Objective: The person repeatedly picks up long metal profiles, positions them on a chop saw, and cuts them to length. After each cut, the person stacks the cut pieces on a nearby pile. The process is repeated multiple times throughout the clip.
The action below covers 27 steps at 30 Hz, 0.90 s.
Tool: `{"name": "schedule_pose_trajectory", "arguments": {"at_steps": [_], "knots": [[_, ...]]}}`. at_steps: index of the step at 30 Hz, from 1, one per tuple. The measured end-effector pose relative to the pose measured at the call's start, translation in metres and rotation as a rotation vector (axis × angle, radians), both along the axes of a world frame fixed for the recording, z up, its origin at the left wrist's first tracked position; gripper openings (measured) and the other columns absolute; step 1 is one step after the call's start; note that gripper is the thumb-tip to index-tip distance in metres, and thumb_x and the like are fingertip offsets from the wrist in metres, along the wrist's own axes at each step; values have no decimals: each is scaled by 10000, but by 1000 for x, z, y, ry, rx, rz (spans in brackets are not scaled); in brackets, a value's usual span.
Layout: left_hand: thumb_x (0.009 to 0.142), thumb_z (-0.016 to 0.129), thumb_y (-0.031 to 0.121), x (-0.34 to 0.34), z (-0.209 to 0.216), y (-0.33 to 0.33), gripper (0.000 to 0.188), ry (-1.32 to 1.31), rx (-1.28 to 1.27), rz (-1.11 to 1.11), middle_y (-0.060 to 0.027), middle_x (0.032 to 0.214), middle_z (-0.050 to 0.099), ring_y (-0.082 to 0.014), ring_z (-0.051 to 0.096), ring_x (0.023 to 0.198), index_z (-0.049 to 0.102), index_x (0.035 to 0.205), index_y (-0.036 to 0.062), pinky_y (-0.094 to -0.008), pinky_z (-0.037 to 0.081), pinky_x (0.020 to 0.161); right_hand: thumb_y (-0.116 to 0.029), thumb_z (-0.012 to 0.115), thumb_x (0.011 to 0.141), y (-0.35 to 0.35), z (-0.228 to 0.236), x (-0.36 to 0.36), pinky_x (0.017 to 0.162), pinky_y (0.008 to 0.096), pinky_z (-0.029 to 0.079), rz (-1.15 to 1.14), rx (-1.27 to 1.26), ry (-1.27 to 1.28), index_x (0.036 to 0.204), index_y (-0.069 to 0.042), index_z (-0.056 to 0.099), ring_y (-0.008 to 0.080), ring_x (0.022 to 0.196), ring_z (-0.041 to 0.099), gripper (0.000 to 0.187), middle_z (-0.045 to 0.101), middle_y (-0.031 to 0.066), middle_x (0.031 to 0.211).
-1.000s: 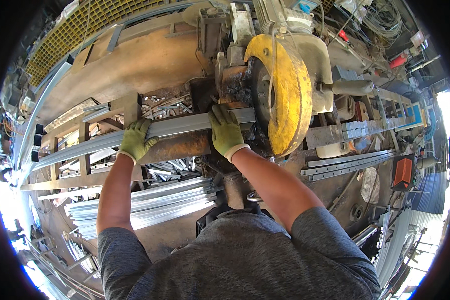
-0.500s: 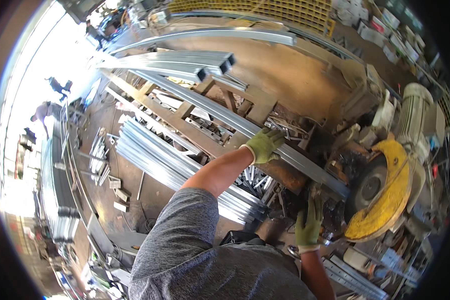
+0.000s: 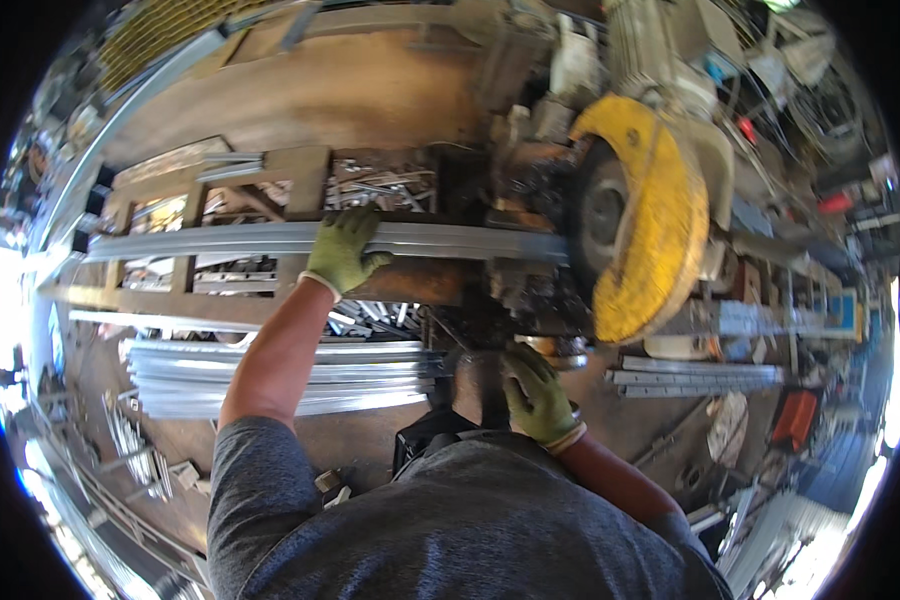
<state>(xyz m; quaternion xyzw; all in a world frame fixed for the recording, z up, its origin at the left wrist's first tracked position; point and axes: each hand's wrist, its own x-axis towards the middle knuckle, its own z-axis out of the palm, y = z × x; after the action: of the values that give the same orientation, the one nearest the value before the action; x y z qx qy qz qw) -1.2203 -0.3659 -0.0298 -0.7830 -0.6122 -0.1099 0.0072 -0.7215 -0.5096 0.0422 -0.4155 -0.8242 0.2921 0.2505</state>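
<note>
Lays the gloved left hand (image 3: 347, 252) across long grey metal bars (image 3: 450, 240), loosely open, with fingers over the far edge and thumb out to the side. Holds the gloved right hand (image 3: 540, 397) nearer the body, just beside a round metal part (image 3: 562, 350), with fingers slightly bent; cannot tell of any hold there. Across the brown frame (image 3: 313, 185), the bars, with right ends beside a dark disc (image 3: 602, 205) under a yellow guard (image 3: 670, 225); too blurred to tell touching from apart. On the near side, a stack of bright bars (image 3: 270, 378).
</note>
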Motion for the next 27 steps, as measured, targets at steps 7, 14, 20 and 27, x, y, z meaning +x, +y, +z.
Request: {"name": "schedule_pose_trajectory", "arguments": {"at_steps": [7, 14, 20, 27], "knots": [[976, 908, 724, 86, 6, 25, 988, -49, 4, -21, -201, 1854, 653, -438, 583, 1724, 718, 1695, 74, -639, 478, 1357, -19, 804, 1147, -7, 13, -4, 1365, 552, 567, -12, -57, 43, 1573, 15, 810, 460, 1622, 714, 427, 774, 257, 1691], [1041, 932, 644, 139, 24, 43, 1046, -118, -171, -152, -222, 1908, 568, -460, 481, 1795, 601, 1830, 42, -587, 389, 1499, -20, 783, 1156, -9, 21, 0, 1362, 536, 569, 6, -114, 32, 1593, -4, 811, 449, 1621, 716, 438, 767, 245, 1713], [996, 972, 586, -36, 10, -3, 1037, -53, -119, 2, -315, 1785, 653, -552, 606, 1635, 618, 1762, -16, -639, 446, 1428, -64, 826, 1122, -22, 26, 40, 1279, 557, 618, -100, -138, 87, 1589, -11, 815, 452, 1513, 780, 470, 817, 240, 1625], [922, 1005, 579, -42, -27, -1, 932, -162, 102, -48, -263, 1662, 731, -548, 656, 1552, 711, 1625, 43, -695, 472, 1353, -23, 802, 1122, -35, 9, 82, 1248, 563, 633, -240, -147, 176, 1573, -1, 817, 494, 1434, 802, 452, 836, 261, 1557]]}}
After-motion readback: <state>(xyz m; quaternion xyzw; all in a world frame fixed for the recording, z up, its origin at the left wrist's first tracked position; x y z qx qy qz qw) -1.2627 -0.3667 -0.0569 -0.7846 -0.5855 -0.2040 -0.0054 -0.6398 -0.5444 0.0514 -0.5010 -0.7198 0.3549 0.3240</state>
